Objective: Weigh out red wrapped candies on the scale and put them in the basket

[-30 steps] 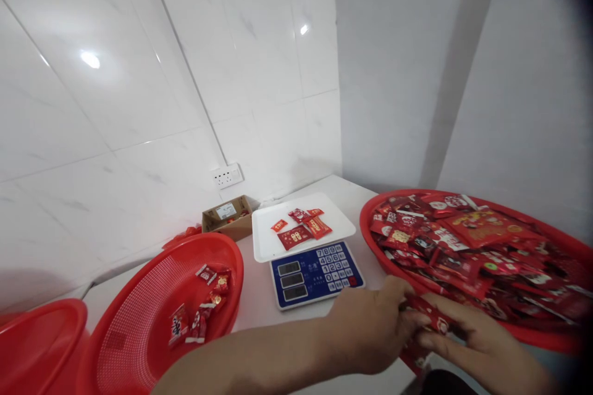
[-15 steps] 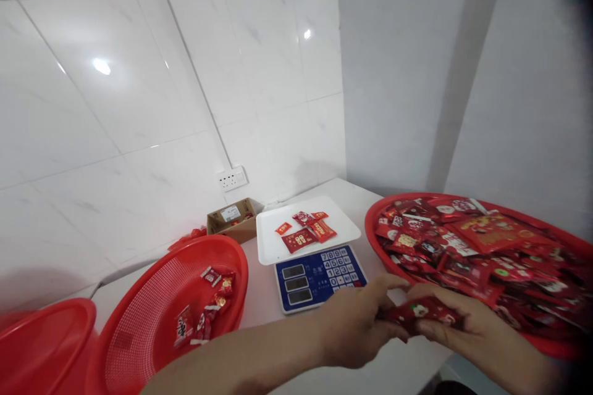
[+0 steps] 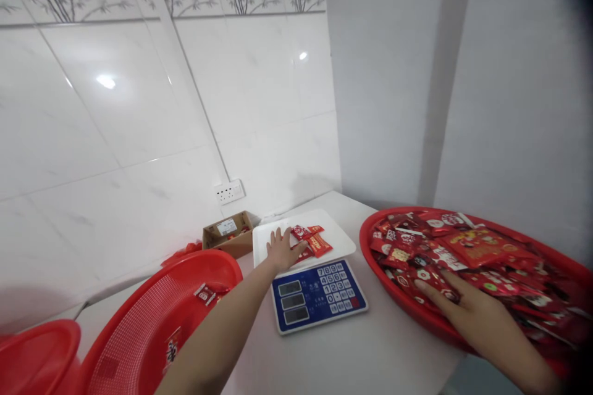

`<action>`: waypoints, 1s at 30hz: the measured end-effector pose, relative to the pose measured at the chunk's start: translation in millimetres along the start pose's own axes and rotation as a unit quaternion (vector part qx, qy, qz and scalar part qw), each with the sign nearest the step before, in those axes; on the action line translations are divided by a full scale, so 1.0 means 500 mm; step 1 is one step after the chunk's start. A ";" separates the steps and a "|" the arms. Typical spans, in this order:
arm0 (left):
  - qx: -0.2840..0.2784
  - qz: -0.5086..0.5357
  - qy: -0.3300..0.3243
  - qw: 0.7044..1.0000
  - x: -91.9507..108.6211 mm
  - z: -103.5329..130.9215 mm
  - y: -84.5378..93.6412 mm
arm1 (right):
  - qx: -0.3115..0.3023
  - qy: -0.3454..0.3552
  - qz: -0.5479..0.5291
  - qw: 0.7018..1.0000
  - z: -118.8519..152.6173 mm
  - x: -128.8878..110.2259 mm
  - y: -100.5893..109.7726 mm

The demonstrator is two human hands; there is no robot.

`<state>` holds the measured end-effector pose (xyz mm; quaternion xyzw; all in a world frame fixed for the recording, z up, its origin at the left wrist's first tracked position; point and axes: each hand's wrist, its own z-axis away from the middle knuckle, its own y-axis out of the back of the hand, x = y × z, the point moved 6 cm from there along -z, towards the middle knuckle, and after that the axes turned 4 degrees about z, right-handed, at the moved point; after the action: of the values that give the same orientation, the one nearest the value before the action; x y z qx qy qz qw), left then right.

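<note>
My left hand point(image 3: 282, 252) reaches over the white tray point(image 3: 336, 231) of the blue scale point(image 3: 315, 296), fingers spread over its left part. Beside and under its fingers lie small red packets, among them an orange-red one point(image 3: 319, 245). At the right, my right hand point(image 3: 456, 299) is at the large red basket point(image 3: 370, 247), thumb and fingers around a dark red packet point(image 3: 433, 281) that rests against the other packets. Part of that packet is hidden by the hand.
A red strainer basket point(image 3: 134, 315) with a few packets stands at the left, another red basket point(image 3: 37, 352) beyond it. Behind is an open cardboard box point(image 3: 227, 234) near a wall socket point(image 3: 230, 192). A grey wall rises behind the large basket.
My hands have parted. The left went from the shared packet to the tray and opened; the right moved with the packet onto the pile in the large basket. The view has tilted up slightly.
</note>
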<state>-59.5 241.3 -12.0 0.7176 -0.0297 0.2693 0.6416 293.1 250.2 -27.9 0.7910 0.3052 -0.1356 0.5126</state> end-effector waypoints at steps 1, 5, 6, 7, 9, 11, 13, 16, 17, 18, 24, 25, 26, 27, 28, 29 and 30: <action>-0.001 0.002 0.003 1.000 0.004 -0.012 -0.009 | -0.016 -0.025 -0.001 1.000 0.001 0.006 -0.004; -0.012 0.004 -0.002 1.000 0.047 -0.045 -0.036 | -0.037 -0.060 -0.010 0.997 0.004 0.011 -0.003; -0.019 -0.001 -0.006 1.000 0.060 -0.050 -0.040 | -0.036 -0.059 -0.014 0.998 0.005 0.011 -0.002; -0.026 -0.009 -0.010 1.000 0.071 -0.054 -0.044 | -0.034 -0.058 -0.018 0.998 0.005 0.011 -0.002; -0.038 -0.035 -0.022 0.998 0.090 -0.060 -0.051 | -0.028 -0.050 -0.029 0.998 0.006 0.010 -0.002; -0.034 -0.060 -0.042 0.997 0.101 -0.064 -0.055 | -0.020 -0.044 -0.041 0.998 0.006 0.009 -0.002; -0.023 -0.072 -0.062 0.995 0.103 -0.065 -0.058 | -0.022 -0.049 -0.049 0.997 0.006 0.010 -0.003; -0.002 -0.077 -0.079 0.994 0.092 -0.063 -0.056 | -0.037 -0.064 -0.059 0.995 0.006 0.010 -0.006; 0.006 -0.079 -0.083 0.993 0.086 -0.061 -0.053 | -0.042 -0.065 -0.063 0.995 0.006 0.009 -0.007; 0.014 -0.081 -0.086 0.993 0.080 -0.058 -0.050 | -0.044 -0.065 -0.067 0.995 0.007 0.008 -0.008; 0.060 -0.092 -0.099 0.989 0.037 -0.035 -0.020 | -0.032 -0.053 -0.063 0.996 0.008 0.010 -0.007; 0.067 -0.093 -0.102 0.988 0.031 -0.032 -0.016 | -0.038 -0.048 -0.062 0.996 0.008 0.010 -0.010; 0.072 -0.095 -0.106 0.987 0.026 -0.029 -0.013 | -0.041 -0.045 -0.062 0.996 0.008 0.011 -0.013; 0.077 -0.097 -0.110 0.986 0.022 -0.027 -0.010 | -0.042 -0.040 -0.061 0.996 0.008 0.012 -0.015; 0.081 -0.099 -0.115 0.985 0.019 -0.025 -0.007 | -0.038 -0.037 -0.060 0.997 0.007 0.013 -0.016; 0.085 -0.101 -0.119 0.984 0.017 -0.023 -0.004 | -0.033 -0.035 -0.060 0.997 0.007 0.015 -0.016; 0.088 -0.103 -0.123 0.983 0.014 -0.021 0.000 | -0.029 -0.032 -0.060 0.997 0.007 0.016 -0.017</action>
<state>-56.9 253.2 -8.9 0.7980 -0.0106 0.1132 0.5919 294.3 252.3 -39.6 0.7511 0.3394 -0.1828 0.5360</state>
